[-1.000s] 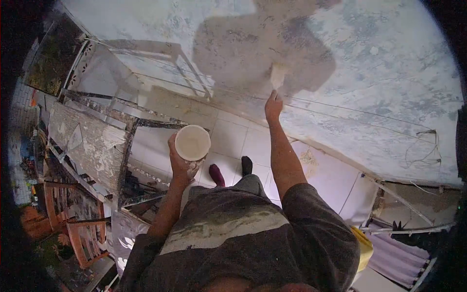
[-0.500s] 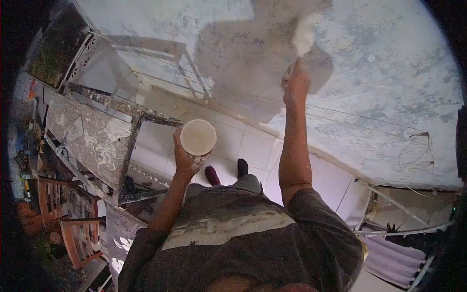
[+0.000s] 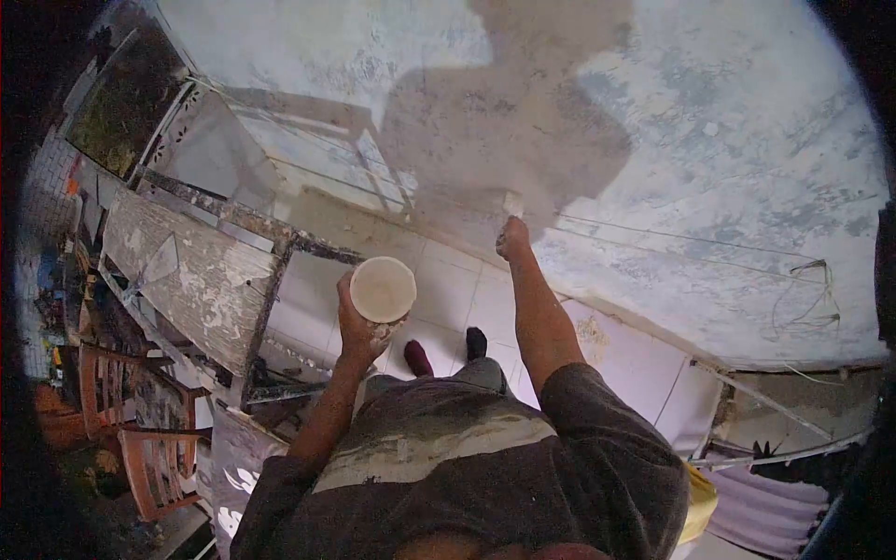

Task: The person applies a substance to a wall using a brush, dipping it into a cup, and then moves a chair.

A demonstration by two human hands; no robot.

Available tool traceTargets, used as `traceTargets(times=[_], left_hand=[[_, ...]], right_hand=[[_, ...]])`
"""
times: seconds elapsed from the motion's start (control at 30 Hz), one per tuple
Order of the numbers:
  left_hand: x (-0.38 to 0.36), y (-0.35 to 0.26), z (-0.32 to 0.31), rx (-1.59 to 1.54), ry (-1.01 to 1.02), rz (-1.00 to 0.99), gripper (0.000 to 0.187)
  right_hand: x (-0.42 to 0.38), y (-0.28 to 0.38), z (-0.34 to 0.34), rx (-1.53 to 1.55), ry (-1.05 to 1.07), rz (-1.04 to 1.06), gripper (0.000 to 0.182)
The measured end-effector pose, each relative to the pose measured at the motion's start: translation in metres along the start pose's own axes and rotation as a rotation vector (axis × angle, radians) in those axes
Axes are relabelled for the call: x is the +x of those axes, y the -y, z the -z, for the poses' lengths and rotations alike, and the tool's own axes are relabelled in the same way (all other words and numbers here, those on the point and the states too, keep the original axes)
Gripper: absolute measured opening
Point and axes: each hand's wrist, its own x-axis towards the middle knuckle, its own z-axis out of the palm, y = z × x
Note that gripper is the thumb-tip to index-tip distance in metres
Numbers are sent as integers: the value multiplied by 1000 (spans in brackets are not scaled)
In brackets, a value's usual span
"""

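Observation:
My left hand is wrapped round a round pale tub at waist height. Its open top faces me and shows an off-white inside; the fingers below are smeared with white. Closed on the handle of a paintbrush, my right hand reaches out low in front of the wall. The pale brush head points toward the wall's lower part, and most of the handle is hidden in my fist. Mottled white and grey patches cover the wall, and my shadow falls across it.
To my left stands a worn board with peeling paint in a dark frame, with wooden chairs beyond. A loose cable hangs on the wall at right. Tiled floor lies beneath; purple cloth is at lower right.
My right hand has come down and a little left with the paintbrush, from high on the wall to near its base. My left hand still holds the tub.

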Motion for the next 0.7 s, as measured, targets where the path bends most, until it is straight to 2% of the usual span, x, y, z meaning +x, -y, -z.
traceTargets(times=[0.07, 0.2, 0.27, 0.3, 0.37, 0.43, 0.5, 0.57, 0.63, 0.7], left_hand=[[-1, -3, 1, -78, -32, 29, 87], [1, 21, -2, -69, -12, -21, 85], [6, 9, -4, -148, -4, -39, 84], [6, 8, -6, -156, 2, -56, 84], [10, 13, -11, -621, -29, 309, 82], [13, 44, -18, -623, 4, 288, 81], [13, 44, -17, -624, 31, 264, 80], [16, 17, -8, -185, 87, -84, 82], [19, 19, -12, -272, 99, -81, 84], [27, 10, -14, -358, 106, -80, 87]], right_hand=[[-66, 56, -73, -36, -250, 112, 38], [-151, 156, -136, -65, -183, 142, 40], [-185, 160, -151, -120, -178, 363, 39], [-196, 154, -151, -114, -182, 381, 39], [-217, 137, -148, -113, -155, 478, 35], [-227, 124, -129, -221, -115, 507, 30], [-233, 103, -108, -911, -273, 1103, 30], [-237, 96, -103, -324, -147, 690, 28], [-249, 92, -92, -631, -133, 1097, 30], [-284, 108, -91, -499, -29, 623, 34]])
